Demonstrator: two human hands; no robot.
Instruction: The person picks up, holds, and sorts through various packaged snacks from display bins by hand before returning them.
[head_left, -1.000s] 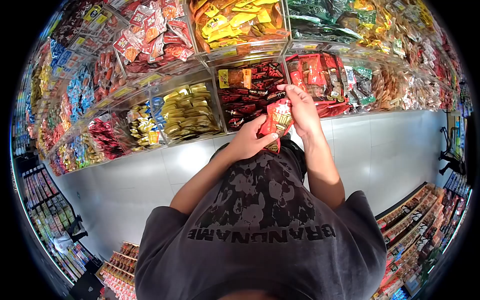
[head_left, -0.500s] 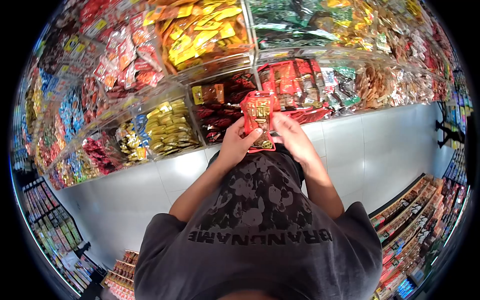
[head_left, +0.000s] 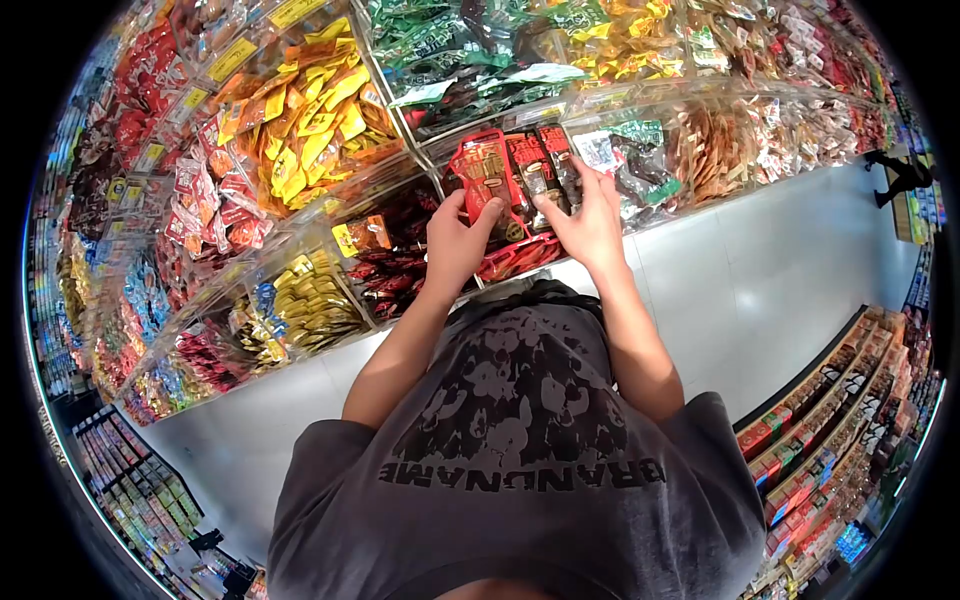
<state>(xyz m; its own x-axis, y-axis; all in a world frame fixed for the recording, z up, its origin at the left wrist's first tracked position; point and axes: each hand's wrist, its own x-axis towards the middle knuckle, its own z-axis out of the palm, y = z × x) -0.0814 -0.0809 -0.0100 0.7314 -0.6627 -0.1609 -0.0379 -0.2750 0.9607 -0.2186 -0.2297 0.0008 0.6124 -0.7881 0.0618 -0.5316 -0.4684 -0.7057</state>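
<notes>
Two bare hands are noted over the clear bins. Our left hand (head_left: 458,243) is closed on a red packet (head_left: 485,168), thumb on its printed face and fingers at its left edge. Our right hand (head_left: 592,228) has thumb and fingers apart over dark-and-red packets (head_left: 527,150); we cannot tell whether that grip presses on one.

The red packet lies at the left side of its bin, print facing up. Its long axis runs away from our body, the far end leaning slightly left.

Regarding edges, a clear divider (head_left: 425,160) stands just beside the packet's left edge; dark-and-red packets lie close along its right edge. Green-labelled packets (head_left: 645,160) fill the space to the right, and yellow packets (head_left: 320,115) lie beyond the divider, farther left.

Room is tight between the hands; open floor (head_left: 700,275) extends to the right, between the bins and a stocked shelf (head_left: 820,400).
</notes>
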